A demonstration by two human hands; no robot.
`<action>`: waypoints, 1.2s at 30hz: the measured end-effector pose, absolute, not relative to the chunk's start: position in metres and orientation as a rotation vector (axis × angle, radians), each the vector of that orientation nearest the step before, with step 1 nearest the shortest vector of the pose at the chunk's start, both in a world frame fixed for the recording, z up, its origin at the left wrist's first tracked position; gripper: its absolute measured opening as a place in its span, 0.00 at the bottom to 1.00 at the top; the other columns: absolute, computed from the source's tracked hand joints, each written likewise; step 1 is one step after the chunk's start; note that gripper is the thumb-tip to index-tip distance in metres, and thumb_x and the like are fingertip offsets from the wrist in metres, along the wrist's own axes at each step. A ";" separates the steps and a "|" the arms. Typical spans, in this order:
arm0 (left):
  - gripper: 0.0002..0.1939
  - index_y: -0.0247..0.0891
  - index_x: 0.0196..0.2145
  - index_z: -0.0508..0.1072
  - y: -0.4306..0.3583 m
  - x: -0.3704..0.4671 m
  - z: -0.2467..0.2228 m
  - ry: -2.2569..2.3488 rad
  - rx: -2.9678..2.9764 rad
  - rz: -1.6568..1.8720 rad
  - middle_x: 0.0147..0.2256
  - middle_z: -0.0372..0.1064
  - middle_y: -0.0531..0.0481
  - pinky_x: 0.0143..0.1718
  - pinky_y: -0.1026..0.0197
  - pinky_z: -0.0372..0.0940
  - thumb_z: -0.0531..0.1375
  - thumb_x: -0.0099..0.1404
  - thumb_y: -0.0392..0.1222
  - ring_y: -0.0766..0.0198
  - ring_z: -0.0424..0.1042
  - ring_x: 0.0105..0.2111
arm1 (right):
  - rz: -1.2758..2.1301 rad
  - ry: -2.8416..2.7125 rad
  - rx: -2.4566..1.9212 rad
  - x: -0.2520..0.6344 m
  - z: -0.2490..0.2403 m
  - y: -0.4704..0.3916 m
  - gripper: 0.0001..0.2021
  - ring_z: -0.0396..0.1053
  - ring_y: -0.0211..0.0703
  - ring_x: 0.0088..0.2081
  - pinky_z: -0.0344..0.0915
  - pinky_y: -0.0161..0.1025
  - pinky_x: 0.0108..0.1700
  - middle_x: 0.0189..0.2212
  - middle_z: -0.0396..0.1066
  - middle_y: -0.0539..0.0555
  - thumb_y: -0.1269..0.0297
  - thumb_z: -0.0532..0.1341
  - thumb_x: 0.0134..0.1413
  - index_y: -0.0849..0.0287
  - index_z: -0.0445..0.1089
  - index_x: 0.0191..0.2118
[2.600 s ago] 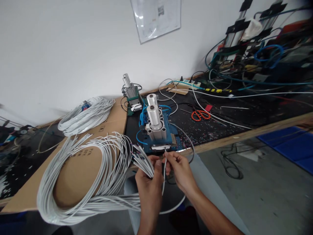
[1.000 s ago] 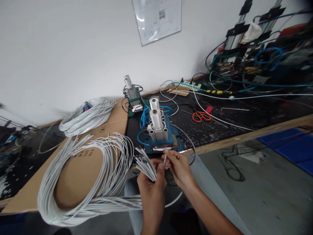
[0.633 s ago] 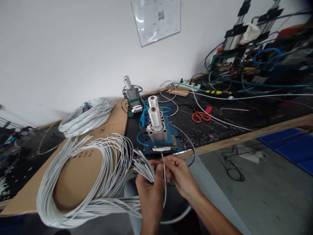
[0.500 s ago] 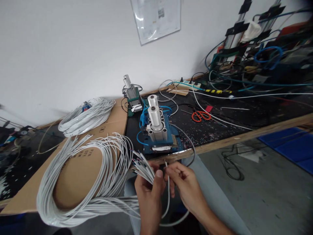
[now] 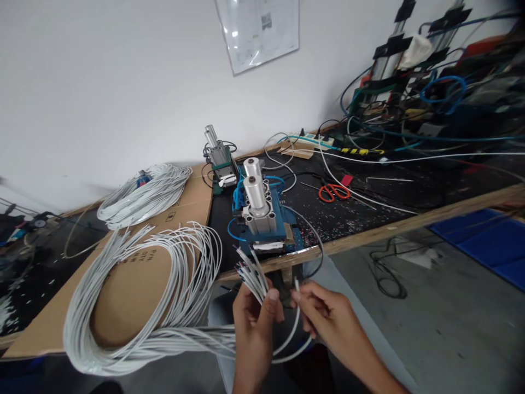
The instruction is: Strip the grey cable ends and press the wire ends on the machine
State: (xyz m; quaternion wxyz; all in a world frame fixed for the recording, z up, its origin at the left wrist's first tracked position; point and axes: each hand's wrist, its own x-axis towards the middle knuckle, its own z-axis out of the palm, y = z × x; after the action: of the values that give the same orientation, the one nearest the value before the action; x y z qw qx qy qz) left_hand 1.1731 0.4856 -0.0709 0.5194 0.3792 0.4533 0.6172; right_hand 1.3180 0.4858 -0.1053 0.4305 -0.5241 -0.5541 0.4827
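Right hand [image 5: 328, 317] has pulled the single cable [image 5: 296, 323] back from the blue machine [image 5: 262, 221]: a couple of seconds ago its end was up at the white strip [image 5: 268, 247] on the front, now it's down and to the right, apart from the machine, in front of the bench edge [image 5: 348, 239]. Gap between the hands has opened too. My read: that end is done at the machine for now, and the cable is free to be shifted. Right thumb and index pinch it just below the tip, other fingers curled. Left hand [image 5: 256, 323] is closed round the cable bundle [image 5: 254, 279], thumb on top, ends fanned up toward the machine but not in it. Looks: single cable is light grey, tip upright and paler, too small to tell if it's bare; it bends down in a loop between the hands, with a second loop beside it, can't tell if same cable. Bundle tips show dark and coloured bits, not level with each other. Rest of the grey run goes left into the big coil [image 5: 76, 323] on the cardboard [image 5: 135, 301], lying loose, strands splayed on its right side
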 end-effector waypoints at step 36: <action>0.17 0.37 0.32 0.75 0.491 1.174 -0.058 1.199 1.109 1.306 0.22 0.59 0.57 0.24 0.67 0.55 0.67 0.63 0.55 0.69 0.55 0.22 | 1.375 -1.310 -0.994 1.319 -0.082 0.479 0.18 0.65 0.36 0.21 0.61 0.31 0.22 0.21 0.69 0.49 0.49 0.60 0.64 0.57 0.72 0.32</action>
State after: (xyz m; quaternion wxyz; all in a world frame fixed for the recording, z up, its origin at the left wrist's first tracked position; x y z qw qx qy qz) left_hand 1.1737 0.4909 -0.0579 0.5013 0.4590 0.4959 0.5404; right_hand 1.3193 0.4794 -0.0821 0.4785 -0.4071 -0.5367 0.5633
